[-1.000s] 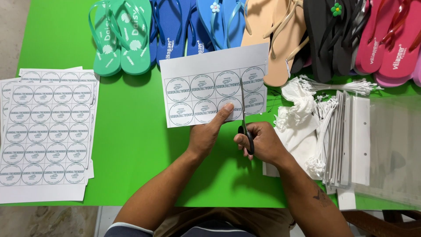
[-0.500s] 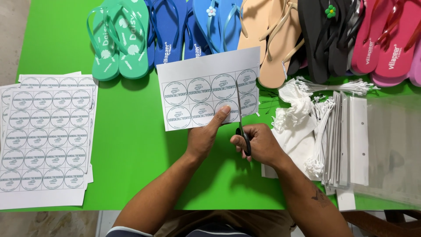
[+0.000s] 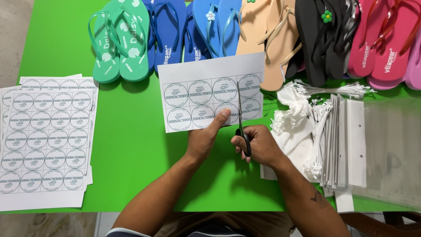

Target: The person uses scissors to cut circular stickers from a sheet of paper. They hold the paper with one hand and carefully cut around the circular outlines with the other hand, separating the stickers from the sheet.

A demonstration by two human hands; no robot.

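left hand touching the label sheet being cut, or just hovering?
Touching. The head view shows the left hand with its thumb pressed flat on the lower edge of the label sheet, beside the scissors held in the right hand.

Bright green table (image 3: 131,145) under even, soft light, shadows faint. Bare grey concrete floor (image 3: 15,35) at left and below the near edge. Dark wooden furniture piece (image 3: 386,221) at lower right. No wall or window visible.

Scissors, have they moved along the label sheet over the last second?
Yes. The scissors have cut slightly farther up the label sheet, toward the tan flip-flops.
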